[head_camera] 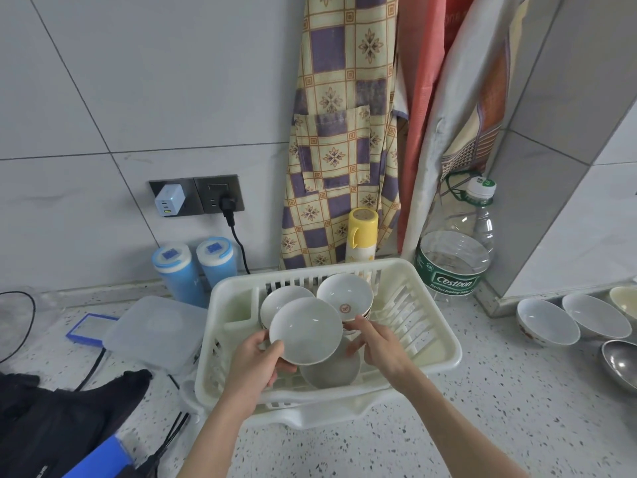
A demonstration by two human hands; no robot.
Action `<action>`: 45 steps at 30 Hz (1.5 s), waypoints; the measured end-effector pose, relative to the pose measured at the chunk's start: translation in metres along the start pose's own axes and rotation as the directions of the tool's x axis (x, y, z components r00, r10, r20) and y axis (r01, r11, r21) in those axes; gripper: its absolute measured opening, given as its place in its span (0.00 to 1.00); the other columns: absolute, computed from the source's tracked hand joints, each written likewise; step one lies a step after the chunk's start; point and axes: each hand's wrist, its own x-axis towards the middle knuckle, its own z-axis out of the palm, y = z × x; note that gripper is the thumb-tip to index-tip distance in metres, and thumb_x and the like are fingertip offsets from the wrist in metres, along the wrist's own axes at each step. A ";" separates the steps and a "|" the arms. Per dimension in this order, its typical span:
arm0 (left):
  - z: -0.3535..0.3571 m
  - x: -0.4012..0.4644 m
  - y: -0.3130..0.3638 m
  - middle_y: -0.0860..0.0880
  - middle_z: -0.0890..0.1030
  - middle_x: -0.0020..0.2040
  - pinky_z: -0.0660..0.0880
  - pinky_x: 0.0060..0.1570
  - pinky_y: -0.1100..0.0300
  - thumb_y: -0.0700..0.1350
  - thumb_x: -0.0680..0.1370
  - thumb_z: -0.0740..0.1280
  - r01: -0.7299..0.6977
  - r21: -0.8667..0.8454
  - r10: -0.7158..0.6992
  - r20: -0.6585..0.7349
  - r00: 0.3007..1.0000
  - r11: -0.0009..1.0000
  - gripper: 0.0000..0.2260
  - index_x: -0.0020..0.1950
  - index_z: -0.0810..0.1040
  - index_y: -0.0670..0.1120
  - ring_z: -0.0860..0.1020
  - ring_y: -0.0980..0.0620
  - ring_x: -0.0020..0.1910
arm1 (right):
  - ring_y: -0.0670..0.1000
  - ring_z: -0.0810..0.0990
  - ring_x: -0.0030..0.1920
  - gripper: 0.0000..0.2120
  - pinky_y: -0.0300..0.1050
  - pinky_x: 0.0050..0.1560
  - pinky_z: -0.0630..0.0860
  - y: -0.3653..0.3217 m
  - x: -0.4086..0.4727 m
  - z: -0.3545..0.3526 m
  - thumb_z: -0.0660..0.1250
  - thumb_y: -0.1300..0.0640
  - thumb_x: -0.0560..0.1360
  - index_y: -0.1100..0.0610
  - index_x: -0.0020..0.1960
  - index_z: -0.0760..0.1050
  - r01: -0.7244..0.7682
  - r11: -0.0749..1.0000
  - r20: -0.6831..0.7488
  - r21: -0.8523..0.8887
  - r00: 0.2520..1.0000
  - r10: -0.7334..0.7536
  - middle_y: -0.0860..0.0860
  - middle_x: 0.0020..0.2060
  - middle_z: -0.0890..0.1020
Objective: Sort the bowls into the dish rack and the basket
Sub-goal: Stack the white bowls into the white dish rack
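1. Two hands are over the dish rack (444,353), which sits on the speckled surface (482,408) in front of you.
2. Your left hand (253,365) pinches the near-left rim of a white bowl (305,329), thumb on the inside, fingers curled underneath; the bowl is tilted, its opening facing up toward you, above the rack's middle.
3. Your right hand (377,343) is loosely spread, fingertips just beside the right edge of that bowl and touching the stack behind it; you cannot tell whether it grips anything.
4. Inside the rack, another bowl (331,372) lies low at the front under the held one, one bowl (281,298) stands at the back left, and a bowl with a red mark (344,296) tops a stack at the back right.
5. Well apart on the right, two white bowls (548,322) stand side by side on the surface, with a metal bowl (620,365) near them.
6. Behind the rack stand a yellow can (362,236) and a large water bottle (455,260).
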 end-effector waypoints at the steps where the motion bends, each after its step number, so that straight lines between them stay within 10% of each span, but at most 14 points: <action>1: 0.001 0.000 0.001 0.40 0.85 0.34 0.61 0.19 0.66 0.38 0.77 0.62 0.008 0.015 -0.009 0.024 1.000 1.000 0.11 0.54 0.78 0.51 0.65 0.57 0.18 | 0.39 0.71 0.26 0.17 0.37 0.36 0.69 0.000 0.000 -0.001 0.58 0.45 0.81 0.51 0.50 0.83 -0.001 1.000 0.015 0.025 1.000 0.000 0.50 0.34 0.85; 7: 0.002 0.000 0.005 0.39 0.85 0.36 0.63 0.24 0.63 0.40 0.76 0.62 0.031 0.098 -0.046 0.162 0.986 0.995 0.11 0.55 0.80 0.49 0.68 0.52 0.25 | 0.41 0.79 0.33 0.10 0.31 0.34 0.71 0.002 -0.001 0.002 0.65 0.57 0.75 0.45 0.44 0.83 0.112 0.980 0.033 -0.163 0.994 -0.108 0.44 0.34 0.85; 15: 0.008 0.002 0.010 0.43 0.87 0.39 0.62 0.24 0.65 0.44 0.76 0.64 0.110 0.195 -0.153 0.224 0.963 0.975 0.10 0.52 0.81 0.42 0.65 0.56 0.21 | 0.45 0.62 0.22 0.17 0.36 0.23 0.56 0.012 0.011 0.001 0.63 0.62 0.68 0.55 0.24 0.62 -0.007 0.968 -0.051 -0.251 0.999 -0.006 0.50 0.21 0.71; 20: 0.011 0.006 0.005 0.43 0.87 0.38 0.62 0.24 0.66 0.41 0.79 0.64 0.112 0.208 -0.158 0.220 0.963 0.972 0.08 0.50 0.83 0.43 0.66 0.57 0.20 | 0.50 0.78 0.26 0.16 0.39 0.31 0.72 0.015 0.013 0.003 0.60 0.60 0.67 0.56 0.20 0.68 -0.106 0.956 -0.023 -0.274 0.994 0.104 0.55 0.25 0.83; 25: 0.011 0.010 0.000 0.44 0.87 0.38 0.62 0.26 0.65 0.41 0.79 0.63 0.125 0.255 -0.177 0.189 0.966 0.959 0.08 0.49 0.82 0.43 0.65 0.57 0.20 | 0.51 0.78 0.28 0.16 0.37 0.26 0.66 0.015 0.015 0.005 0.59 0.58 0.67 0.57 0.20 0.70 -0.157 0.922 -0.032 -0.353 0.987 0.156 0.53 0.25 0.83; 37: 0.012 0.015 -0.006 0.46 0.87 0.38 0.66 0.30 0.62 0.43 0.78 0.63 0.115 0.339 -0.180 0.168 0.969 0.934 0.10 0.47 0.84 0.41 0.66 0.54 0.26 | 0.49 0.72 0.30 0.06 0.39 0.26 0.63 0.011 0.013 0.009 0.58 0.62 0.66 0.56 0.31 0.69 -0.171 0.787 -0.046 -0.592 0.983 0.180 0.53 0.34 0.85; 45: 0.013 0.016 -0.007 0.47 0.87 0.39 0.66 0.32 0.61 0.43 0.78 0.63 0.097 0.350 -0.166 0.172 0.971 0.932 0.10 0.39 0.80 0.46 0.67 0.54 0.26 | 0.55 0.80 0.49 0.17 0.43 0.45 0.72 0.016 0.013 0.007 0.57 0.56 0.77 0.54 0.64 0.72 -0.136 0.755 -0.015 -0.641 0.986 0.165 0.54 0.48 0.84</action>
